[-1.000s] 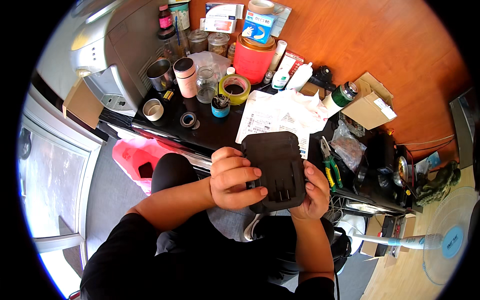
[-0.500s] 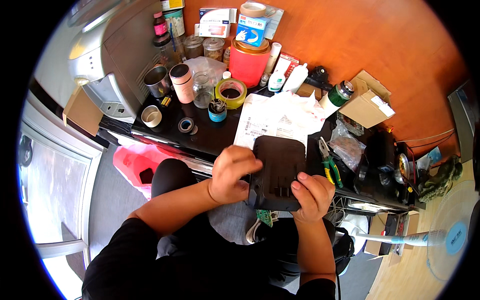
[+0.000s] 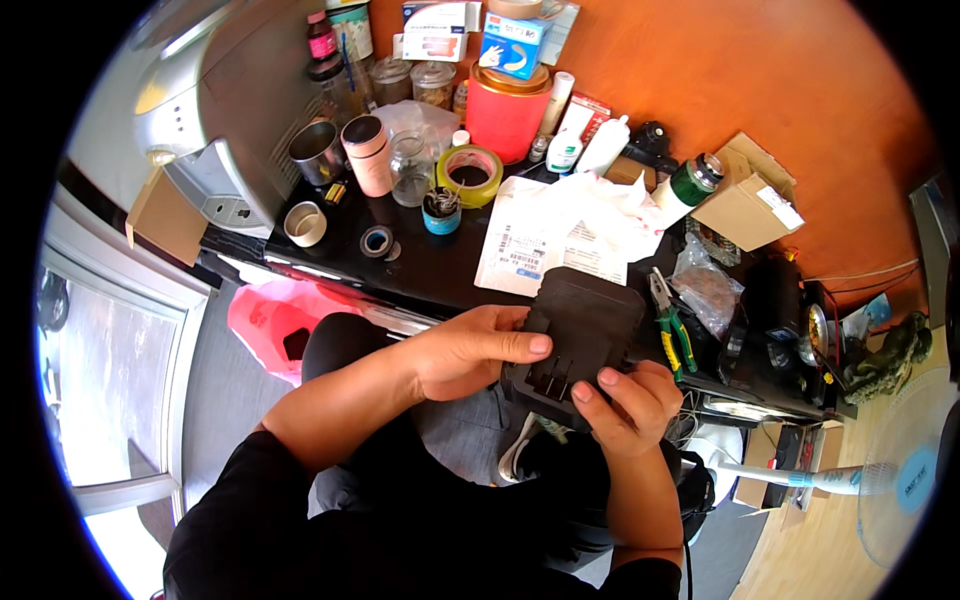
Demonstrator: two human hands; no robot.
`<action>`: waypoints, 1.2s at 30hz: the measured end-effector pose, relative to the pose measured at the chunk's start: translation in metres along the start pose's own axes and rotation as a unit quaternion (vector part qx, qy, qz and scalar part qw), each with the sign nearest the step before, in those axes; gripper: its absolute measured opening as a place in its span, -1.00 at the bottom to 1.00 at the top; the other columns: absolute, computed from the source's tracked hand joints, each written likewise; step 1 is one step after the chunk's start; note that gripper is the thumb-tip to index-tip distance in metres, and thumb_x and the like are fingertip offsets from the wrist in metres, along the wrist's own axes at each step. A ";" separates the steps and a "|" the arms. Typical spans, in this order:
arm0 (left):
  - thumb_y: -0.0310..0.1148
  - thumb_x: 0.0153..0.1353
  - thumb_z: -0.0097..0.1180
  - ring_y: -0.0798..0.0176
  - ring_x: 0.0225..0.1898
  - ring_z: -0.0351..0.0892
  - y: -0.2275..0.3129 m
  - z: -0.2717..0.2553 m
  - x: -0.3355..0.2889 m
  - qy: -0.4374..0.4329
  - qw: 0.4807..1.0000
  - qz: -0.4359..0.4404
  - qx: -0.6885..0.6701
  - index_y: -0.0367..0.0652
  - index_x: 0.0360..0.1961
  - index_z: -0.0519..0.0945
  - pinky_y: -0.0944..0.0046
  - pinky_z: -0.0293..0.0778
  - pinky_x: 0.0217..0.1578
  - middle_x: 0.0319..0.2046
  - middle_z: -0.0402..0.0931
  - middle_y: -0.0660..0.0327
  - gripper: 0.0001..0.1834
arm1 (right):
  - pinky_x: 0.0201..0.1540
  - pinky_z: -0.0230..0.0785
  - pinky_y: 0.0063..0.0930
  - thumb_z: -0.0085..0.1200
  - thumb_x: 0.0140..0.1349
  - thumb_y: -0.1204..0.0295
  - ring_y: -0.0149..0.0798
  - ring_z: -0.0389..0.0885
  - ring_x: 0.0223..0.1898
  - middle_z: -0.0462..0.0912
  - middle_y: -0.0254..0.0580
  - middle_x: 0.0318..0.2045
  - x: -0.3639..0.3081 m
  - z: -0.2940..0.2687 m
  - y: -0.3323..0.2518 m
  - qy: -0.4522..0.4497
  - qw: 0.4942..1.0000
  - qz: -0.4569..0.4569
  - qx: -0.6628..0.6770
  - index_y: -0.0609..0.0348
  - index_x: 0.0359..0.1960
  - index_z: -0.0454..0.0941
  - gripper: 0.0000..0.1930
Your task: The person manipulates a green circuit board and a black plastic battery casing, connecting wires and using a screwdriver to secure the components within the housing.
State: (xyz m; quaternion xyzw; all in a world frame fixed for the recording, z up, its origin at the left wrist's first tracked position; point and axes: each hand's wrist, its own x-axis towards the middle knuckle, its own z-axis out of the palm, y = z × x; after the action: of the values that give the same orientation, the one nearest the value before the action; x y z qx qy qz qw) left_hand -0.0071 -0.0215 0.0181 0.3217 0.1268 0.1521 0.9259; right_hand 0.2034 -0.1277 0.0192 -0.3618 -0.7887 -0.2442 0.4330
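A black plastic box-shaped device (image 3: 592,312) is tilted in front of me, over my lap and the near edge of the black counter. It has a recess with thin upright blades near its lower end, and its exact kind I cannot make out. My left hand (image 3: 480,350) grips its left side, thumb flat on the upper face and fingers hidden beneath. At the lower right corner my right hand (image 3: 630,410) holds it, with fingertips on the front face near the recess. Pliers (image 3: 670,325) with green and yellow handles lie just right of the device.
White papers and a plastic bag (image 3: 530,235) lie behind the device. A yellow tape roll (image 3: 468,178), a glass jar (image 3: 410,170), a pink thermos (image 3: 367,155) and a red canister (image 3: 505,115) stand farther back. A coffee machine (image 3: 215,130) is left, a fan (image 3: 905,480) right.
My left hand, earlier raised with curled fingers at the device's left edge, now lies against it with the thumb on its face. The device has shifted slightly right.
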 end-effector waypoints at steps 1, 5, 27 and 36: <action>-0.21 0.21 0.39 0.28 0.22 0.47 0.002 -0.002 0.000 -0.014 1.000 0.008 0.006 -0.34 0.35 0.33 0.23 0.27 0.30 0.21 0.51 0.14 -0.22 | -0.33 0.39 -0.41 0.41 0.00 0.51 -0.28 0.45 -0.28 0.54 -0.36 0.00 0.001 0.002 0.000 0.004 1.000 -0.004 0.000 -0.18 -0.07 0.71 -0.60; -0.28 0.12 0.45 0.23 0.23 0.47 0.002 -0.014 0.000 -0.068 0.997 0.036 0.013 -0.39 0.35 0.31 0.21 0.29 0.32 0.23 0.49 0.10 -0.15 | -0.27 0.45 -0.35 0.34 0.11 0.51 -0.21 0.45 -0.15 0.54 -0.34 0.02 0.005 0.011 -0.002 0.070 0.997 0.033 0.029 -0.16 -0.06 0.67 -0.66; -0.28 -0.19 0.68 0.33 0.12 0.56 0.018 -0.017 0.003 -0.115 0.979 0.108 0.132 -0.36 0.31 0.33 0.34 0.49 0.12 0.12 0.58 0.12 0.05 | 0.28 0.37 -0.10 0.10 0.41 0.15 0.08 0.37 0.29 0.29 0.12 0.28 -0.004 0.023 0.007 0.073 0.980 0.183 0.002 0.35 0.39 0.13 -0.31; -0.49 -0.13 0.62 0.30 0.16 0.54 0.022 -0.018 -0.001 -0.107 0.970 0.173 0.134 -0.35 0.28 0.38 0.23 0.46 0.21 0.14 0.57 0.13 -0.08 | 0.28 0.30 -0.29 0.03 0.36 -0.21 -0.19 0.54 0.15 0.55 0.01 0.15 -0.022 0.030 -0.002 0.096 0.824 0.377 0.412 0.47 0.24 0.36 -0.16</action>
State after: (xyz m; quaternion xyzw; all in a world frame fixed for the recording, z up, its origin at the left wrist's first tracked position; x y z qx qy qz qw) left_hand -0.0182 0.0053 0.0184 0.4746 -0.0115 0.2559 0.8421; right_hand 0.1946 -0.1164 -0.0150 -0.3938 -0.5725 0.2528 0.6733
